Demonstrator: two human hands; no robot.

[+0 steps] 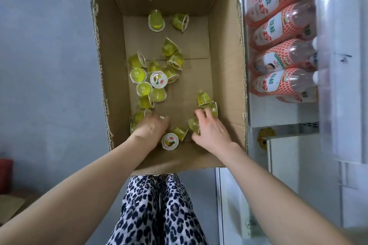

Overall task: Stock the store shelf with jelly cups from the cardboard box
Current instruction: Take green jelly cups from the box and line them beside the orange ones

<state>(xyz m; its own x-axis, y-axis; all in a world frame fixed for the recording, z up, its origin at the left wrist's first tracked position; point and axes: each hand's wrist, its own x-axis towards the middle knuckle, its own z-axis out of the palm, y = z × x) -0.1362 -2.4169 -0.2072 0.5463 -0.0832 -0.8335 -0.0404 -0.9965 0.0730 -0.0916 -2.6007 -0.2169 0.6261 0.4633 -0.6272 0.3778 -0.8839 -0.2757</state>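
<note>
Grey floor (49, 55) flanks the cardboard box (225, 65); a white shelf (278, 113) with bottles (278, 83) adjoins it. I read the right hand (212, 131) gripping a jelly cup (194, 125); the left hand (151, 128) grip is indeterminate.

The box (225, 65) is matt brown corrugated cardboard, rough along its torn rims. Inside it, the jelly cups (157, 24) are clear glossy plastic with shiny printed lids (158, 79). Right of the box, glossy plastic bottles (282, 85) lie on a smooth white shelf (278, 113). Below the box are trousers (159, 205) of soft printed cloth.
</note>
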